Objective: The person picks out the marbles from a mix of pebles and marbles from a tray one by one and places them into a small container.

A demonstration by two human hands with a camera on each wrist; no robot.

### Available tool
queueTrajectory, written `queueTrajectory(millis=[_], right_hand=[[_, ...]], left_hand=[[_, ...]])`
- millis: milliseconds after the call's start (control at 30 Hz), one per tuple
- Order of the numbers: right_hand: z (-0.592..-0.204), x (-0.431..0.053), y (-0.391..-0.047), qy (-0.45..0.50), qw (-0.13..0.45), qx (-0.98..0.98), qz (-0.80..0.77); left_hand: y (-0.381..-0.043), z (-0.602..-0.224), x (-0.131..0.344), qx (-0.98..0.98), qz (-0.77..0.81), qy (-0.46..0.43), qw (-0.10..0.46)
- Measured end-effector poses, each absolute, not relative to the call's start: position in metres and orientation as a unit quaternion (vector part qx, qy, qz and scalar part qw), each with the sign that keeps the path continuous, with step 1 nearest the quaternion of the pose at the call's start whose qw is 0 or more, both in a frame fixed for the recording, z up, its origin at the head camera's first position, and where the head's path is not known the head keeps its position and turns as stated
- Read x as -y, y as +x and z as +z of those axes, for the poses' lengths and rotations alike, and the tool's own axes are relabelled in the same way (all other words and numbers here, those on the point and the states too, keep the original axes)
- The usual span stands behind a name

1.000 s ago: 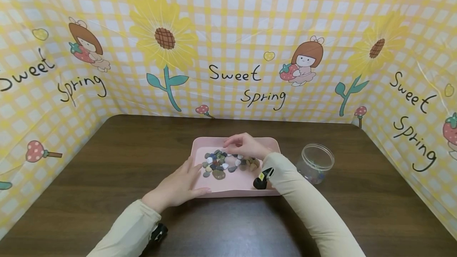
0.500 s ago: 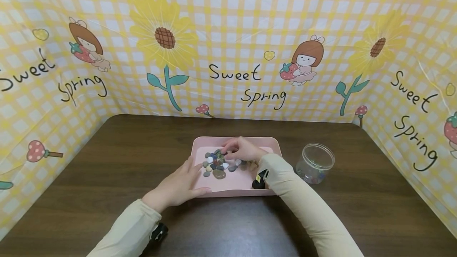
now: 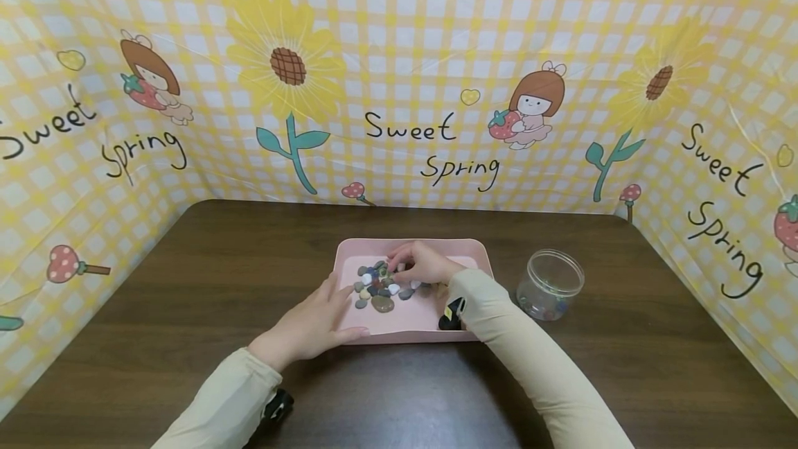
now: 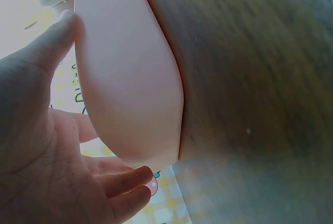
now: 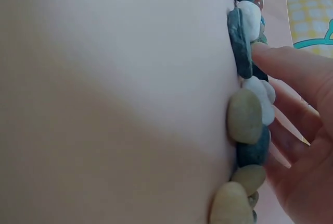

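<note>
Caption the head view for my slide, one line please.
Left hand at a pink tray, right hand among its pebbles, clear jar standing alongside.

Before me, a yellow-and-white checked fabric sheet [image 3: 393, 33] is hanging around three sides, displaying large printed yellow sunflowers [image 3: 288, 66], black looping "Sweet Spring" lettering [image 3: 411, 129] and brown-haired cartoon girls [image 3: 536, 106]. Below, a dark brown wood-grain table [image 3: 206, 262] with rounded far corners is catching a pale, soft patch of light [image 3: 399, 383] near its front.
</note>
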State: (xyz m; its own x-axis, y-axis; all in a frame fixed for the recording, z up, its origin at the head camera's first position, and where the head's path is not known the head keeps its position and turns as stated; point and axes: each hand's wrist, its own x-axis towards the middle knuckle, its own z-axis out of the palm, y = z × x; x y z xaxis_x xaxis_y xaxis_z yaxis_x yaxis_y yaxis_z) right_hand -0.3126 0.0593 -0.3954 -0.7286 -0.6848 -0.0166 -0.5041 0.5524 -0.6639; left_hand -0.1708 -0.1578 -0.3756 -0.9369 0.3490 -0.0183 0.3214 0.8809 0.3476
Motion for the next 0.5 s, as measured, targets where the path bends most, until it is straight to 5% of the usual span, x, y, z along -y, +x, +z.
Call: queueTrajectory(millis=[500], right_hand=[[-0.3912, -0.0653, -0.3132, -0.335, 0.128, -0.861, -0.360]], left_hand=[[-0.1701, -0.3743, 0.1574, -0.969, 0.174, 0.173, 0.038]])
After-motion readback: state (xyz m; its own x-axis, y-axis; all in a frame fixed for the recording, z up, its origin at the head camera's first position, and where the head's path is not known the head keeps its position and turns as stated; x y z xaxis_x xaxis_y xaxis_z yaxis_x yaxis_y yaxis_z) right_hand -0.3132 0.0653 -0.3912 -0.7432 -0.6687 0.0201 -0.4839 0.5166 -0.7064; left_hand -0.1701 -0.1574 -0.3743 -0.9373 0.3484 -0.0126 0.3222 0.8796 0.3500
